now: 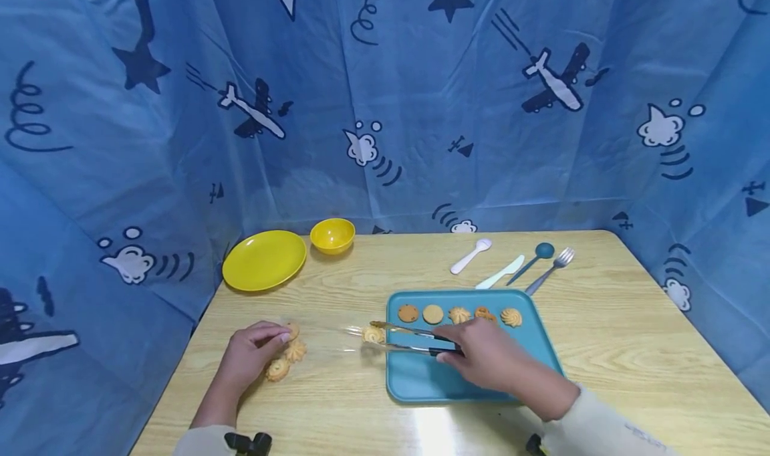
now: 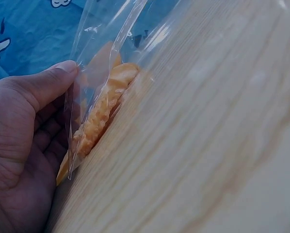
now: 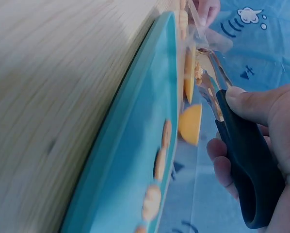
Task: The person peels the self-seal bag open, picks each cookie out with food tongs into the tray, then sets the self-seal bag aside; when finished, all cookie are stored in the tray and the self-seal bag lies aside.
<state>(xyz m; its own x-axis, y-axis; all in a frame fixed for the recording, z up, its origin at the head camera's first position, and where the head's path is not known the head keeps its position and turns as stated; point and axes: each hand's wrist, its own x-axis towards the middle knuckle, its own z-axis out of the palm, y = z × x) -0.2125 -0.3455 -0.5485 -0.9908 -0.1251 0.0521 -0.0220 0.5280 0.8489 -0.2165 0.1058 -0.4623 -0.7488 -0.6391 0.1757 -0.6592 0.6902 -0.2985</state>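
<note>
My left hand (image 1: 255,350) pinches the edge of a clear plastic bag (image 2: 130,29) at the table's left side. Inside it, near my fingers, lie several cookies (image 1: 278,369), one swirled and one ridged like a star. With my right hand (image 1: 490,356) I grip black-handled metal tongs (image 3: 249,165). Their tips hold a swirled cookie (image 1: 373,334) at the bag's right end, just off the left edge of a teal tray (image 1: 445,386). Along the tray's far side runs a row of assorted cookies (image 1: 432,314), one partly behind my right hand.
A yellow plate (image 1: 265,261) and a yellow bowl (image 1: 333,236) stand at the back left. Behind the tray lie a white spoon (image 1: 471,256), a pale knife (image 1: 500,273), a dark teal spoon (image 1: 531,263) and a grey fork (image 1: 550,270). A blue patterned curtain (image 1: 409,142) surrounds the table.
</note>
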